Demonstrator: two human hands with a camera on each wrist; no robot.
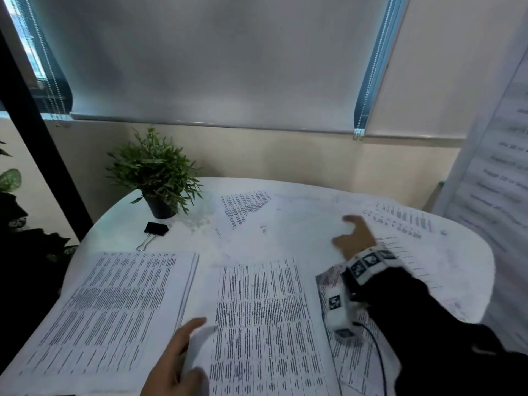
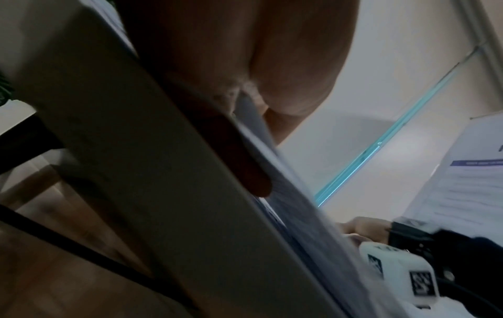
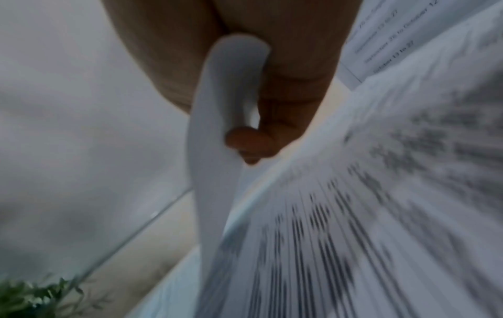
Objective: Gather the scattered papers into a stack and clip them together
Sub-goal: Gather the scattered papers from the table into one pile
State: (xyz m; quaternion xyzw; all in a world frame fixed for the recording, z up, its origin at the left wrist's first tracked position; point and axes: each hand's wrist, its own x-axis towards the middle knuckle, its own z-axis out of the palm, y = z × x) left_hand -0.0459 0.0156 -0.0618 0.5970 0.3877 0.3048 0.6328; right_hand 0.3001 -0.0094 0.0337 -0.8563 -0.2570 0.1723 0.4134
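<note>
Several printed papers lie scattered over a white round table (image 1: 114, 221): one at the near left (image 1: 114, 304), one in the middle (image 1: 263, 315), others farther back (image 1: 245, 207) and at the right (image 1: 400, 218). My left hand (image 1: 177, 358) pinches the near edge of the middle sheet (image 2: 286, 193), thumb on top and a finger (image 2: 245, 161) beneath. My right hand (image 1: 354, 235), over the right side of the table, grips a curled white sheet (image 3: 217, 129) between thumb and fingers. A black binder clip (image 1: 155, 231) lies untouched at the back left.
A potted green plant (image 1: 155, 178) stands at the table's back left, just behind the clip. A tall printed banner (image 1: 497, 167) stands to the right of the table. A wall with drawn blinds runs behind it.
</note>
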